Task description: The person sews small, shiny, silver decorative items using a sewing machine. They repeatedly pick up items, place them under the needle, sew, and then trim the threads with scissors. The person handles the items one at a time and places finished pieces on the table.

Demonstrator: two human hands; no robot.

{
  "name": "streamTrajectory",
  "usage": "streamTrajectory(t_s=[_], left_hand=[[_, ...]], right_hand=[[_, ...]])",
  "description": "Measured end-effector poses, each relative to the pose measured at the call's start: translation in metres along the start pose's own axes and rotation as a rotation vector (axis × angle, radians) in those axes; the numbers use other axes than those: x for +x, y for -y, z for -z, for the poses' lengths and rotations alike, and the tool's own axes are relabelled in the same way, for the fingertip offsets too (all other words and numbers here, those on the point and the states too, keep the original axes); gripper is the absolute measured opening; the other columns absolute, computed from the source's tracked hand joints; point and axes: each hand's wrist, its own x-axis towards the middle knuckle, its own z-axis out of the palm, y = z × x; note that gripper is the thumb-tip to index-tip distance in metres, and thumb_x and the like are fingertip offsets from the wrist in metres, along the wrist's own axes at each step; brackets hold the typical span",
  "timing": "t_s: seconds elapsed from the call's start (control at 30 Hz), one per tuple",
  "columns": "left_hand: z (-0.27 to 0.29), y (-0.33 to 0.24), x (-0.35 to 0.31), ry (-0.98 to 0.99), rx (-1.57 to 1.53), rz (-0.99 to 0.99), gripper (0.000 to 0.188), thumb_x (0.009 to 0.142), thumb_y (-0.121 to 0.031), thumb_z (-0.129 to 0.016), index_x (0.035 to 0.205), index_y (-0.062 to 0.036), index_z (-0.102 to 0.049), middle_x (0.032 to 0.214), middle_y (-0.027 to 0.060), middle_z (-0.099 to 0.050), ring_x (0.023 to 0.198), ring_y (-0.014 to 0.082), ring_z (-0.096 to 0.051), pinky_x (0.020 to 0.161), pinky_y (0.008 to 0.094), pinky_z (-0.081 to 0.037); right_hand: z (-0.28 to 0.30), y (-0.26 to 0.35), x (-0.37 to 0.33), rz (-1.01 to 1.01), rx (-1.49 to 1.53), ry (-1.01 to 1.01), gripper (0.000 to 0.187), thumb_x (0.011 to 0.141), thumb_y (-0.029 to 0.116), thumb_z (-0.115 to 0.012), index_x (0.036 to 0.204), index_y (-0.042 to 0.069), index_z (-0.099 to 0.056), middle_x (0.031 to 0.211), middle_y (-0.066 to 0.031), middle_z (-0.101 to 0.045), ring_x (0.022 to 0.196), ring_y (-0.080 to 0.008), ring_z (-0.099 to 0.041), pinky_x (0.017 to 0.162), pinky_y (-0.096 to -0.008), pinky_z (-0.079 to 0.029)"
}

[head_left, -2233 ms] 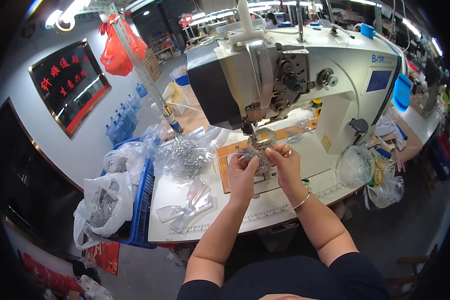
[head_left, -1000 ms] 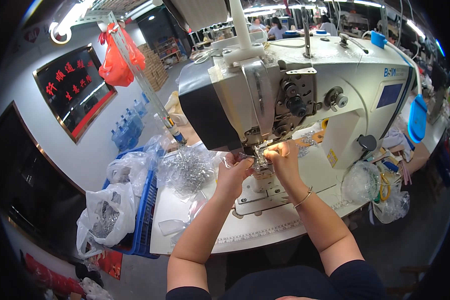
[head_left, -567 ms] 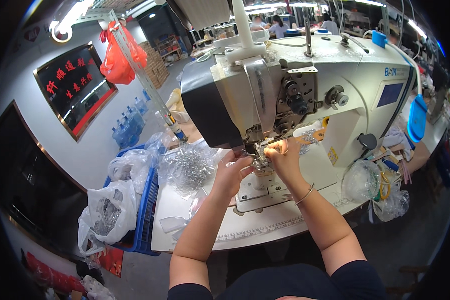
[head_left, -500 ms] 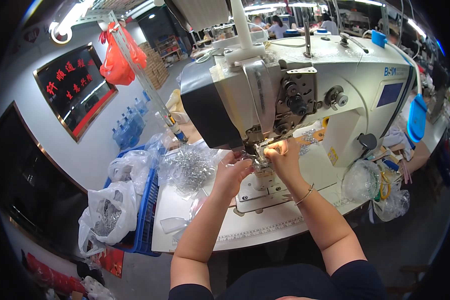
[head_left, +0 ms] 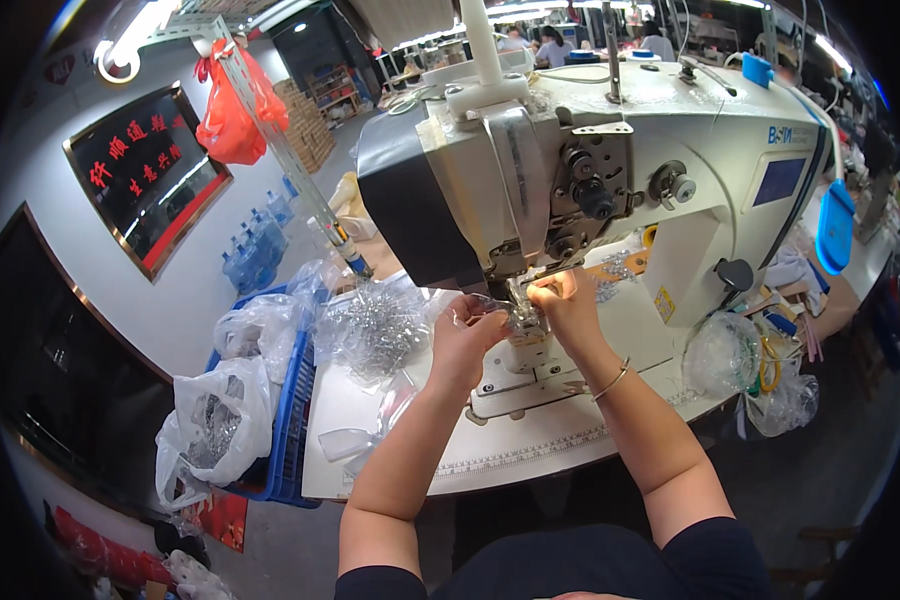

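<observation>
A large white industrial sewing machine (head_left: 710, 135) stands before me, its lit needle area between my hands. My left hand (head_left: 462, 345) is just left of the presser foot (head_left: 518, 298), with thumb and fingers pinched on a piece of clear plastic (head_left: 485, 303). My right hand (head_left: 567, 312) is on the other side of the foot, its fingers curled in close to the needle. What those right fingertips hold is too small and partly hidden. Left of my left hand, a heap of shiny silver-and-clear pieces (head_left: 380, 328) lies on the white table (head_left: 510, 470).
A blue crate (head_left: 292, 420) with white plastic bags (head_left: 215, 430) adjoins the table's left side. Clear plastic strips (head_left: 348, 443) lie near the front left. More shiny pieces (head_left: 615, 285) sit behind my right hand. Scissors with yellow handles (head_left: 770, 368) and clear bags (head_left: 722, 355) hang at the right.
The view has shifted very slightly. My left hand's fingers have changed position a little on the clear plastic; my right hand stays by the needle.
</observation>
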Motion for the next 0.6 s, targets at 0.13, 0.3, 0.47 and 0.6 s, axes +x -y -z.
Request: streamTrajectory(t_s=[0.13, 0.3, 0.47, 0.6], left_hand=[[-0.003, 0.001, -0.003, 0.001, -0.039, -0.023, 0.025, 0.078, 0.000, -0.064, 0.099, 0.0052, -0.050, 0.093, 0.0102, -0.056, 0.084, 0.0166, -0.060, 0.078, 0.0311, -0.056], [-0.001, 0.001, -0.004, -0.003, -0.021, -0.006, 0.024, 0.078, 0.001, -0.061, 0.100, 0.0027, -0.051, 0.096, 0.0088, -0.056, 0.087, 0.0183, -0.059, 0.081, 0.0346, -0.053], [0.002, 0.005, 0.000, 0.039, -0.129, 0.032, 0.026, 0.079, 0.001, -0.059, 0.104, 0.0005, -0.050, 0.099, 0.0081, -0.055, 0.092, 0.0192, -0.058, 0.083, 0.0355, -0.051], [0.003, 0.020, -0.022, 0.069, -0.233, 0.012, 0.036, 0.079, 0.003, -0.056, 0.114, -0.0010, -0.047, 0.106, 0.0092, -0.052, 0.095, 0.0194, -0.057, 0.083, 0.0343, -0.051]], right_hand=[[0.002, -0.004, -0.003, -0.016, 0.096, -0.003, 0.019, 0.065, 0.018, -0.067, 0.077, 0.004, -0.067, 0.098, -0.0148, -0.055, 0.091, -0.0285, -0.055, 0.082, -0.0373, -0.044], [0.002, 0.004, -0.006, -0.014, 0.123, -0.021, 0.015, 0.064, 0.016, -0.067, 0.073, 0.004, -0.066, 0.095, -0.0142, -0.054, 0.090, -0.0275, -0.055, 0.081, -0.0375, -0.044], [-0.002, -0.001, -0.012, 0.110, 0.052, -0.086, 0.015, 0.067, 0.016, -0.065, 0.077, 0.004, -0.063, 0.097, -0.0137, -0.052, 0.096, -0.0305, -0.049, 0.086, -0.0403, -0.039], [0.003, -0.012, -0.045, 0.351, 0.011, -0.141, 0.020, 0.073, 0.013, -0.064, 0.090, 0.006, -0.057, 0.098, -0.0107, -0.049, 0.102, -0.0275, -0.044, 0.089, -0.0396, -0.036]])
